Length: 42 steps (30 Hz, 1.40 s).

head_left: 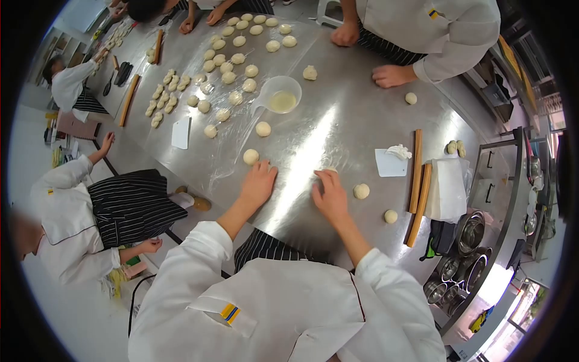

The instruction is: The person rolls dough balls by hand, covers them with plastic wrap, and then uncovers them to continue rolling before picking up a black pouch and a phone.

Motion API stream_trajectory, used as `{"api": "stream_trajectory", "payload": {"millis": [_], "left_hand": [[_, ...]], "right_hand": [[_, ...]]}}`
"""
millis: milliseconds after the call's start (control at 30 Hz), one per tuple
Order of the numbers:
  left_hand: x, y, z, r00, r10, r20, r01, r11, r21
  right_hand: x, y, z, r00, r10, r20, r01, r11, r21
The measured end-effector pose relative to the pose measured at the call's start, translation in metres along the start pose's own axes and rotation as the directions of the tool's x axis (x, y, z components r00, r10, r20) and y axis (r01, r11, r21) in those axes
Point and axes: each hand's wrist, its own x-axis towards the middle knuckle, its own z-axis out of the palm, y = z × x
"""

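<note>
My left hand [258, 184] rests on the steel table with its fingers extended and slightly bent. Just beyond its fingertips lies a round dough ball [251, 157]; whether they touch is hard to see. My right hand [330, 194] is cupped down on the table, fingers curved over a piece of dough [331, 169]. Only a pale edge of that dough shows past the fingertips. A second dough ball [263, 129] sits farther up, and another dough ball [361, 191] is right of my right hand.
A plastic measuring jug [282, 96] with pale liquid stands ahead, beside many dough balls on clear film. White scrapers [181, 133] [392, 163] lie on both sides. Wooden rolling pins [416, 172] and a white cloth [447, 190] are at right. Co-workers' hands [395, 76] rest across the table.
</note>
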Motion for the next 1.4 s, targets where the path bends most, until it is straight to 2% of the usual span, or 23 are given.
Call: {"api": "stream_trajectory", "payload": {"millis": [33, 100, 200, 267, 367, 433, 467, 533, 600, 633, 667, 733, 767, 833, 933, 1033, 1067, 1133, 1200, 1233, 1300, 1333, 1400], "left_hand": [[-0.006, -0.001, -0.003, 1.0, -0.006, 0.006, 0.006, 1.0, 0.007], [-0.002, -0.004, -0.011, 0.998, -0.009, 0.068, 0.018, 0.992, -0.128], [-0.031, 0.008, -0.012, 0.989, 0.135, -0.056, -0.146, 0.941, -0.304], [-0.053, 0.015, -0.015, 0.973, 0.186, 0.136, -0.097, 0.865, -0.492], [-0.073, 0.017, -0.006, 0.966, 0.203, 0.159, -0.088, 0.839, -0.536], [-0.077, 0.021, -0.005, 0.949, 0.257, 0.182, -0.118, 0.827, -0.55], [-0.075, 0.024, -0.004, 0.946, 0.273, 0.175, -0.13, 0.814, -0.566], [-0.066, 0.034, 0.001, 0.939, 0.299, 0.167, -0.148, 0.792, -0.592], [-0.052, 0.05, 0.008, 0.89, 0.445, 0.103, -0.325, 0.776, -0.541], [-0.046, 0.058, 0.013, 0.887, 0.45, 0.104, -0.327, 0.771, -0.547], [-0.042, 0.062, 0.022, 0.877, 0.474, 0.079, -0.378, 0.782, -0.496], [-0.036, 0.067, 0.032, 0.865, 0.499, 0.051, -0.432, 0.794, -0.429], [-0.037, 0.065, 0.033, 0.86, 0.504, 0.085, -0.44, 0.815, -0.378], [-0.04, 0.066, 0.036, 0.862, 0.494, 0.113, -0.442, 0.843, -0.307], [-0.049, 0.062, 0.034, 0.906, 0.353, 0.232, -0.249, 0.89, -0.383], [-0.05, 0.082, 0.004, 0.931, 0.301, 0.207, -0.254, 0.941, -0.225], [-0.039, 0.092, -0.002, 0.955, 0.2, 0.221, -0.151, 0.963, -0.222], [-0.002, 0.106, 0.004, 0.976, 0.216, -0.032, -0.218, 0.956, -0.195], [0.037, 0.125, 0.023, 0.948, 0.302, -0.096, -0.313, 0.94, -0.137], [0.053, 0.125, 0.029, 0.95, 0.294, -0.106, -0.306, 0.943, -0.132], [0.08, 0.118, 0.037, 0.922, 0.335, 0.195, -0.281, 0.924, -0.261], [0.08, 0.107, 0.039, 0.924, 0.329, 0.195, -0.272, 0.924, -0.27], [0.085, 0.078, 0.039, 0.955, 0.294, 0.03, -0.272, 0.914, -0.3]], "right_hand": [[0.018, -0.014, 0.016, 1.0, 0.001, 0.005, -0.001, 1.0, 0.01], [0.07, -0.044, 0.047, 0.984, -0.096, 0.152, 0.101, 0.995, -0.026], [0.136, -0.08, 0.093, 0.983, 0.003, 0.185, 0.023, 0.991, -0.135], [0.159, -0.079, 0.128, 0.988, 0.032, 0.149, -0.002, 0.98, -0.199], [0.175, -0.059, 0.16, 0.977, 0.162, 0.139, -0.119, 0.955, -0.272], [0.156, -0.054, 0.153, 0.999, -0.023, 0.044, 0.022, 0.999, 0.035], [0.138, -0.058, 0.139, 0.999, 0.002, 0.046, -0.003, 1.0, 0.019], [0.084, -0.074, 0.087, 0.993, -0.004, -0.114, 0.027, 0.978, 0.207], [0.006, -0.074, 0.031, 0.969, 0.19, -0.157, -0.172, 0.978, 0.121], [-0.035, -0.05, 0.024, 0.93, 0.219, -0.295, -0.19, 0.974, 0.124], [-0.071, -0.039, 0.008, 0.881, 0.318, -0.35, -0.291, 0.948, 0.129], [-0.132, -0.015, -0.005, 0.796, 0.453, -0.4, -0.496, 0.868, -0.004], [-0.149, -0.004, -0.003, 0.8, 0.451, -0.397, -0.489, 0.872, 0.005], [-0.17, 0.021, -0.001, 0.792, 0.548, -0.27, -0.605, 0.766, -0.219], [-0.175, 0.02, -0.012, 0.828, 0.504, -0.246, -0.549, 0.817, -0.174], [-0.16, 0.018, -0.048, 0.794, 0.563, -0.229, -0.596, 0.795, -0.11], [-0.141, 0.019, -0.059, 0.792, 0.539, -0.287, -0.581, 0.81, -0.08], [-0.099, 0.023, -0.061, 0.794, 0.509, -0.333, -0.561, 0.825, -0.076], [-0.064, 0.045, -0.05, 0.814, 0.474, -0.336, -0.532, 0.841, -0.101], [-0.055, 0.073, -0.033, 0.845, 0.449, -0.29, -0.5, 0.856, -0.132], [-0.044, 0.09, -0.031, 0.876, 0.416, -0.245, -0.462, 0.87, -0.171], [-0.047, 0.089, -0.037, 0.891, 0.388, -0.235, -0.429, 0.888, -0.164], [-0.049, 0.084, -0.047, 0.911, 0.353, -0.212, -0.39, 0.905, -0.17]]}}
